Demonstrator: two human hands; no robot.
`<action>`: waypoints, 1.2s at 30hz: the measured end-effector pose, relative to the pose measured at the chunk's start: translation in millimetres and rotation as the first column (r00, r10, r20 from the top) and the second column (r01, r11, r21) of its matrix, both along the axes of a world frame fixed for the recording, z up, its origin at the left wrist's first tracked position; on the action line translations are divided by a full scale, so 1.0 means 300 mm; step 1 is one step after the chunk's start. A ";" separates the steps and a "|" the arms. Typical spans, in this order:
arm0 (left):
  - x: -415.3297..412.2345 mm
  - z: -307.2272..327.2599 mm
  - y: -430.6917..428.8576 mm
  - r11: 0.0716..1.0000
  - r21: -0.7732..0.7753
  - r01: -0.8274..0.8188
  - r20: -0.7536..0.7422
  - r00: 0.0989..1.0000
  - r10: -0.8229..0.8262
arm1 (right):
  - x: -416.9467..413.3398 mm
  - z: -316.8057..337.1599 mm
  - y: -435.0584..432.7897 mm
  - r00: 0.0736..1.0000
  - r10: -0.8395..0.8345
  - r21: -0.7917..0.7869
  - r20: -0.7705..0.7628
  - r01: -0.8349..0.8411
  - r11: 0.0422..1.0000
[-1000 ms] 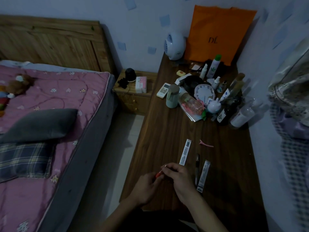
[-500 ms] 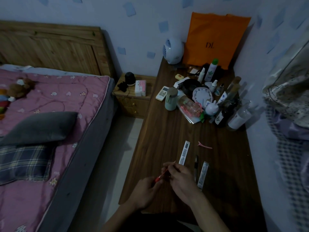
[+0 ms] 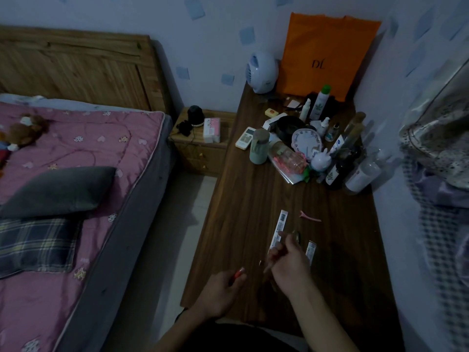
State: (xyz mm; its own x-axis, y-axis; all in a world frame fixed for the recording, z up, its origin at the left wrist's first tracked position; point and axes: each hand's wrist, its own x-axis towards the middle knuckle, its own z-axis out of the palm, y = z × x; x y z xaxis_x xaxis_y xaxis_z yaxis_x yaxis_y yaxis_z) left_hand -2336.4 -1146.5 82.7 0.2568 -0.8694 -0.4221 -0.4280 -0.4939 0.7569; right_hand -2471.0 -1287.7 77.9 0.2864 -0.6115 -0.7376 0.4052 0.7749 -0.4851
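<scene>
My left hand (image 3: 220,290) grips a small red cap-like piece (image 3: 238,272) near the front left edge of the dark wooden desk (image 3: 253,204). To its right, my right hand (image 3: 289,262) holds a thin pen-like stick (image 3: 269,266) whose tip points down-left. The two pieces are apart, a short gap between them. A white barcoded strip (image 3: 278,227) lies just beyond my right hand. A second strip (image 3: 310,250) and a dark pen (image 3: 296,235) lie beside it, partly hidden by my fingers.
A pink hair clip (image 3: 310,216) lies on the desk's middle. Bottles, a clock (image 3: 305,143), a green cup (image 3: 259,149) and an orange bag (image 3: 327,52) crowd the far end. A bed (image 3: 76,161) stands at left, a nightstand (image 3: 203,146) between.
My hands were together on one red-tipped item; now they have pulled apart, the left keeping the red piece and the right drawing the thin stick out to the right.
</scene>
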 end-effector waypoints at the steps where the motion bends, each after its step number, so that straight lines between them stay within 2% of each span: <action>1: 0.002 -0.006 0.002 0.999 0.013 -0.045 -0.034 0.998 0.045 | -0.011 -0.012 -0.006 0.999 0.007 -0.008 -0.043 -0.007 1.000; 3: 0.008 -0.022 0.002 0.989 0.036 -0.144 -0.076 0.986 0.146 | -0.033 -0.035 -0.014 0.975 0.055 -0.066 -0.217 -0.071 0.995; 5: 0.015 -0.042 0.002 0.974 0.053 -0.222 -0.102 0.969 0.227 | -0.057 -0.059 -0.014 0.892 0.093 -0.125 -0.442 -0.164 0.978; 7: 0.018 -0.062 0.000 0.953 0.094 -0.288 -0.172 0.938 0.300 | -0.076 -0.083 -0.011 0.812 0.100 -0.119 -0.575 -0.203 0.972; 10: 0.024 -0.096 -0.004 0.927 0.151 -0.344 -0.251 0.893 0.373 | -0.091 -0.133 0.003 0.735 0.146 -0.084 -0.663 -0.266 0.960; 12: 0.024 -0.119 -0.007 0.926 0.155 -0.345 -0.236 0.897 0.374 | -0.096 -0.166 0.015 0.683 0.200 -0.078 -0.703 -0.353 0.933; 14: 0.022 -0.140 -0.010 0.935 0.143 -0.324 -0.193 0.918 0.347 | -0.100 -0.199 0.026 0.597 0.239 -0.077 -0.766 -0.454 0.887; 17: 0.024 -0.177 -0.019 0.946 0.122 -0.300 -0.138 0.939 0.316 | -0.110 -0.243 0.029 0.420 0.226 -0.071 -0.879 -0.585 0.808; 19: 0.031 -0.202 -0.031 0.952 0.121 -0.280 -0.098 0.951 0.293 | -0.115 -0.270 0.033 0.325 0.229 -0.047 -0.917 -0.661 0.749; 21: 0.035 -0.223 -0.047 0.958 0.140 -0.251 -0.082 0.961 0.264 | -0.120 -0.297 0.043 0.270 0.252 -0.020 -0.929 -0.718 0.696; 26: 0.039 -0.272 -0.075 0.959 0.208 -0.193 -0.045 0.977 0.207 | -0.123 -0.328 0.059 0.090 0.229 0.074 -0.969 -0.782 0.618; 33: 0.034 -0.313 -0.089 0.963 0.229 -0.141 0.143 0.984 0.110 | -0.125 -0.338 0.065 -0.038 0.174 0.131 -0.984 -0.817 0.562; 36: 0.035 -0.330 -0.094 0.957 0.265 -0.121 0.121 0.988 0.091 | -0.127 -0.338 0.065 -0.088 0.150 0.156 -0.985 -0.831 0.534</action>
